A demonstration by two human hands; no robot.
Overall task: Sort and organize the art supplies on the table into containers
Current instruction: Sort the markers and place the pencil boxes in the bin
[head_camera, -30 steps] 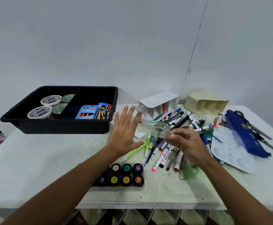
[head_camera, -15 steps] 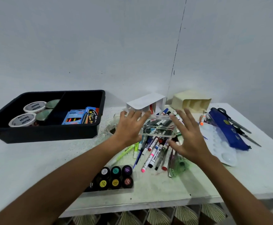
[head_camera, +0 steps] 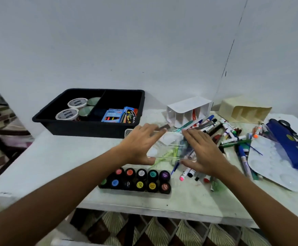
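My left hand (head_camera: 137, 144) and right hand (head_camera: 203, 150) flank clear box (head_camera: 167, 144), fingers straight, palms pressing its ends; grip released, not curled. Box hangs over marker pile (head_camera: 220, 134) on tabletop (head_camera: 56, 157), paint pots (head_camera: 141, 180) just nearer me.

Eleven paint pots (head_camera: 141, 180), two white tubs (head_camera: 72, 109), two organizers (head_camera: 189, 110)

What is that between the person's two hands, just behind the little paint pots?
A clear plastic box sits between the left hand and right hand, their straight fingers flanking its sides. Pens show through it in the head view.
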